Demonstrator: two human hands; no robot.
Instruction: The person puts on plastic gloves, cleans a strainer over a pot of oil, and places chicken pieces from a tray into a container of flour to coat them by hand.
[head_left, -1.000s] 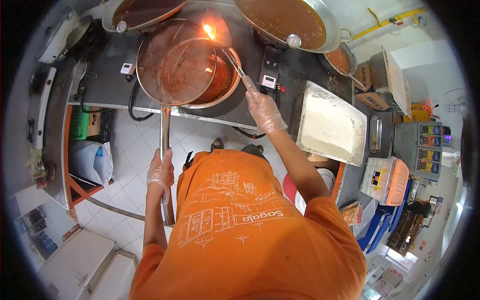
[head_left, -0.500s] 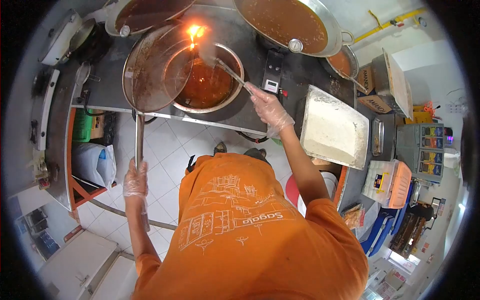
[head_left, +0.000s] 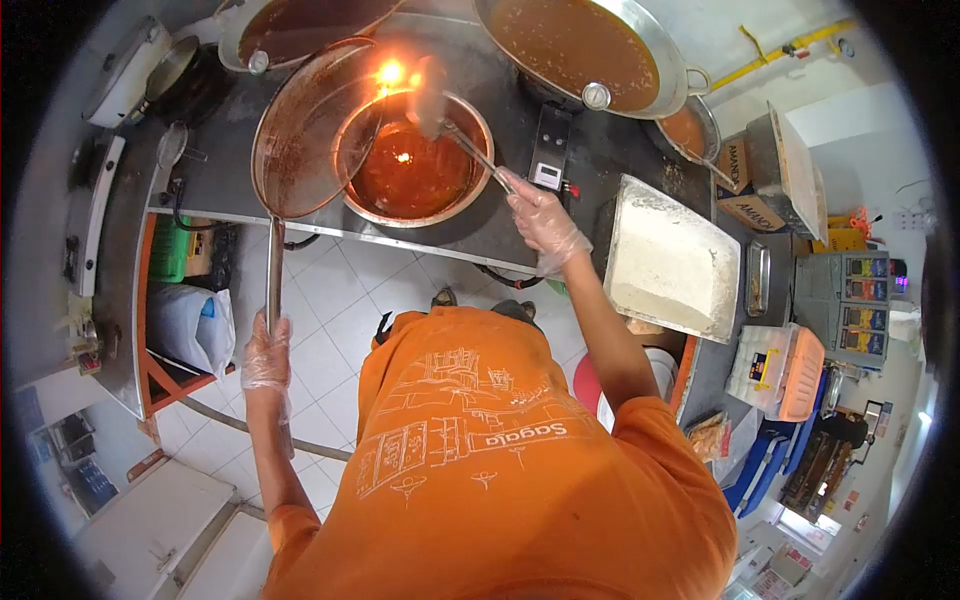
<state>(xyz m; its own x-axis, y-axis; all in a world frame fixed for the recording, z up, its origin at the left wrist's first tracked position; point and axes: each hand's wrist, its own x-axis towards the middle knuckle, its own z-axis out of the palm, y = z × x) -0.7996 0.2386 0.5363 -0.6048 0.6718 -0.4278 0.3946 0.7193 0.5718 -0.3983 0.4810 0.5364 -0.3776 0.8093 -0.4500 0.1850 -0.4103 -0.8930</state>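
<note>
My left hand [head_left: 266,350], in a clear plastic glove, is closed around the long handle of a large round strainer [head_left: 300,140]. The strainer is held tilted, its right edge overlapping the left side of a metal bowl [head_left: 484,180] in this view. Reddish-brown liquid [head_left: 410,180] fills part of the bowl. My right hand [head_left: 545,228], also gloved, grips a long-handled metal utensil [head_left: 475,150]. Its head is above the bowl's upper right part, too blurred to tell its kind. A bright orange glow [head_left: 390,73] shows at the bowl's far edge.
Two large pans of brown liquid, one a wok [head_left: 570,50] with a dial thermometer [head_left: 596,96], stand at the back. On the right are a tray of white powder [head_left: 670,260] and a smaller pan [head_left: 690,130]. A small strainer [head_left: 172,145] lies at left.
The strainer has turned and looks narrower, uncovering more of the bowl. The utensil's blurred head has shifted slightly up and right. Both hands keep their grips.
</note>
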